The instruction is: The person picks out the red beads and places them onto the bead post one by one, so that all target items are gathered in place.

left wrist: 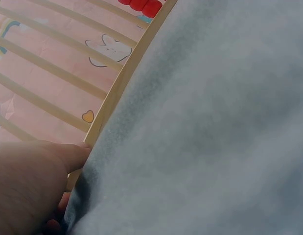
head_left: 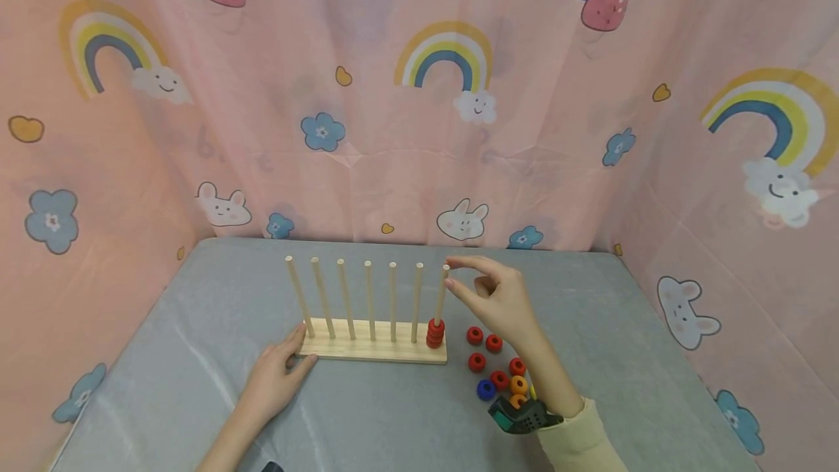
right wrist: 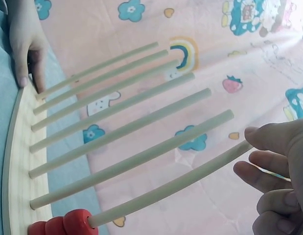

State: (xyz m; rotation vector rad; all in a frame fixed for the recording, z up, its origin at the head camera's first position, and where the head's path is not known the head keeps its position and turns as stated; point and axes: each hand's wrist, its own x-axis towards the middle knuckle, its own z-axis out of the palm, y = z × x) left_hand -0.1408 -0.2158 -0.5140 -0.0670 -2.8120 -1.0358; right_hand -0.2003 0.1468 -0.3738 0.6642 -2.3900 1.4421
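- Nearest me, the left hand (head_left: 278, 377) lay on the grey desk (head_left: 367, 421), fingers straight, its grip relaxed, fingertips touching the left end of the wooden base (head_left: 373, 350).
- On the other side, a cream sleeve and a dark wrist strap sat just by the loose beads (head_left: 494, 366): several red, two orange, one blue, scattered on the desk just right of the base.
- Seven upright pegs stood in a row on that base; only the rightmost peg (head_left: 441, 297) carried anything, a short stack of red beads (head_left: 435, 333) sitting at its foot.
- Up at that peg's top, the right hand (head_left: 498, 301) hovered, thumb and forefinger held slightly apart around the tip, other fingers loosely curled, nothing pinched between them.
- From the wrist, the right fingertips (right wrist: 261, 137) sat right against the peg's end.
- Farthest back hung the pink curtain (head_left: 419, 93) with rainbows, strawberries and bunnies.
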